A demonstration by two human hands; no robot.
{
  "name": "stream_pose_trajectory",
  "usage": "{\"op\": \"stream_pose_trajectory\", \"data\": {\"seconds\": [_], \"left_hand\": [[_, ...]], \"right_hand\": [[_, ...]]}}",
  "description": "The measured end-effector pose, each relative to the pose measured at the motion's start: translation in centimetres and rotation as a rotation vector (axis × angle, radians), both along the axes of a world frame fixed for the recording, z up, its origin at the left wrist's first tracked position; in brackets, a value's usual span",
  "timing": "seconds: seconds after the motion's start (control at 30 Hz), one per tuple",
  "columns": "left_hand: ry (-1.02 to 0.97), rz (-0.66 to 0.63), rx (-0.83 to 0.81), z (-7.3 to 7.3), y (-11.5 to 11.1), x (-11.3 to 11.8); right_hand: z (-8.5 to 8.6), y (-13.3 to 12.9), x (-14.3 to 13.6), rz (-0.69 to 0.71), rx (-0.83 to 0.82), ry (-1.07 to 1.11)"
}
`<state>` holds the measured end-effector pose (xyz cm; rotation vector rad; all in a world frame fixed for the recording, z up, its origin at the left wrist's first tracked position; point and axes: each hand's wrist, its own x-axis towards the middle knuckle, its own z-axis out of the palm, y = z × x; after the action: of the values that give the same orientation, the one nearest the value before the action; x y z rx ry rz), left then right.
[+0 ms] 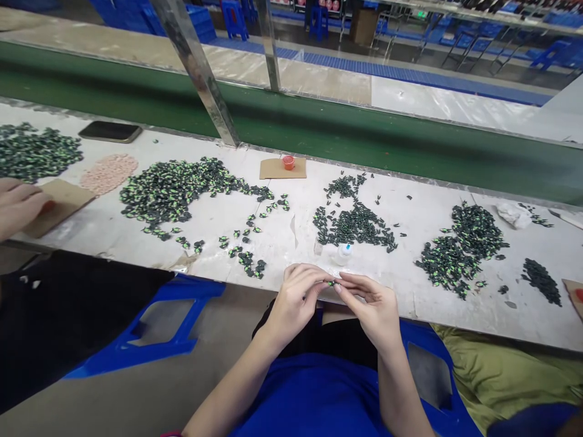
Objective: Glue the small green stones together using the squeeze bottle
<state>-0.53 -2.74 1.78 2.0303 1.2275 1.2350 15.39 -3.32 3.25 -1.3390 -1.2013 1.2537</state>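
Between the fingertips of both hands is a small dark piece with bright green marks [332, 283], just over the table's near edge. My left hand [303, 294] pinches it from one side. From the other side my right hand [368, 300] closes thumb and finger on it; the fingers partly hide it. Just beyond my hands stands a small clear bottle with a blue tip [342, 254]. A pile of small dark green pieces [357, 224] lies behind the bottle. To the left, loose black-and-green pieces [246, 258] trail from a larger heap [168, 191].
A red tub [288, 162] sits on cardboard at the back. More dark pieces [471, 243] lie right. A co-worker's hand [18, 206] is at far left, near pale pink pieces [109, 173] and a phone [110, 131]. A metal post [200, 73] rises behind the table.
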Motion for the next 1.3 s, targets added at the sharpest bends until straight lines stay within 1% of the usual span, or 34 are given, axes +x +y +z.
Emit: {"op": "stream_pose_trajectory", "data": {"seconds": [0.1, 0.27, 0.37, 0.47, 0.67, 0.73, 0.87, 0.97, 1.07, 1.2, 1.3], "left_hand": [[0.043, -0.03, 0.02, 0.3, 0.0, -0.2], [0.193, -0.059, 0.103, 0.7, -0.1, -0.7], [0.155, -0.063, 0.104, 0.8, 0.0, -0.7], [0.122, -0.023, 0.084, 0.9, -0.3, -0.3], [0.219, 0.108, 0.116, 0.7, -1.4, 0.8], [0.186, 0.084, 0.08, 0.5, -1.3, 0.8], [0.072, -0.001, -0.107, 0.3, -0.5, 0.3], [0.074, -0.017, -0.208, 0.4, -0.1, 0.0], [0.121, -0.006, -0.208, 0.5, 0.1, -0.1], [0.147, 0.001, -0.143, 0.6, 0.0, -0.1], [0.139, 0.021, -0.093, 0.8, -0.3, 0.0]], "right_hand": [[0.1, 0.3, 0.3, 0.026, -0.024, 0.029], [0.2, 0.1, 0.8, 0.086, -0.026, 0.005], [0.4, -0.2, 1.0, 0.108, 0.023, -0.052], [0.3, -0.3, 1.2, 0.116, 0.06, -0.091], [-0.3, -0.2, 1.6, 0.157, 0.041, -0.119], [-0.4, 0.0, 1.8, 0.194, 0.035, -0.112], [0.0, 0.5, 2.2, 0.273, 0.012, -0.122], [0.3, 0.9, 2.3, 0.324, -0.027, -0.118], [0.2, 1.3, 2.1, 0.315, -0.053, -0.099], [0.1, 1.4, 1.7, 0.253, -0.098, -0.017], [0.1, 1.4, 1.5, 0.232, -0.133, 0.044]]}}
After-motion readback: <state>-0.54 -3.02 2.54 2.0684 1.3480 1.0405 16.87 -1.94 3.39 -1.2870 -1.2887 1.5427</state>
